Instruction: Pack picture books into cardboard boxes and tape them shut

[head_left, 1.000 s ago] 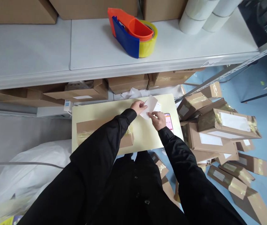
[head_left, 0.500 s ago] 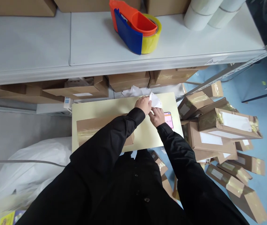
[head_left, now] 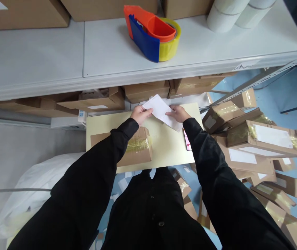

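Observation:
A white sheet of paper, perhaps a label (head_left: 160, 109), is stretched between my two hands above the pale yellow table (head_left: 164, 154). My left hand (head_left: 141, 114) pinches its left edge with the thumb on top. On the other side my right hand (head_left: 179, 113) is closed on the right part of the sheet. A taped cardboard box (head_left: 139, 149) lies on the table, partly covered by my left sleeve. Beside my right wrist a phone with a pink screen (head_left: 187, 140) shows, mostly hidden by the sleeve.
On the grey shelf (head_left: 59, 59) ahead stands an orange and blue tape dispenser (head_left: 145, 38) with yellow tape. White rolls (head_left: 223, 15) stand to its right. Several taped boxes (head_left: 265, 139) are heaped on the blue floor at right. A white plastic bag (head_left: 41, 184) lies at left.
My hands were close together over the folded paper and have moved apart. The paper is now spread wider between them. My right forearm now covers more of the phone.

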`<action>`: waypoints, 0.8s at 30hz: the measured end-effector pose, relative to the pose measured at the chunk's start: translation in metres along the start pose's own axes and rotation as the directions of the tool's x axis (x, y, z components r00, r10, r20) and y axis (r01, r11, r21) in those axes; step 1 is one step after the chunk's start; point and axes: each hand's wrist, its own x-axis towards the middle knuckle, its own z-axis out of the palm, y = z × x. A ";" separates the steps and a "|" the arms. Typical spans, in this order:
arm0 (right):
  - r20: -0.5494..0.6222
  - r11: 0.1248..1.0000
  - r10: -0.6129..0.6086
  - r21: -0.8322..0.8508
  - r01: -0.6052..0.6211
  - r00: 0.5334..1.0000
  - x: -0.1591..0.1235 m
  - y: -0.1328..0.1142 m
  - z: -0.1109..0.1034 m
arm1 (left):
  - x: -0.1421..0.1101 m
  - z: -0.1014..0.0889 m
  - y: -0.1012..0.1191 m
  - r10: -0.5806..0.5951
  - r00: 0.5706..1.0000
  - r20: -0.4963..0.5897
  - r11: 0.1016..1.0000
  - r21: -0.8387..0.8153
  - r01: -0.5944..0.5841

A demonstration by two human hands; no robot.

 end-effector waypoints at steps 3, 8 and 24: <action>-0.033 0.996 -0.001 -0.086 -0.002 0.999 0.003 -0.008 0.000 | -0.007 -0.009 0.015 0.234 0.935 -0.266 0.891 0.445 -0.096; -0.005 0.979 -0.115 -0.172 0.113 0.993 0.000 -0.022 -0.001 | -0.016 0.019 0.039 0.345 0.916 0.206 0.441 0.826 -0.352; -0.064 0.998 -0.033 0.054 0.036 0.997 -0.007 0.026 -0.005 | 0.023 0.014 0.024 0.170 0.954 0.249 0.284 0.914 -0.289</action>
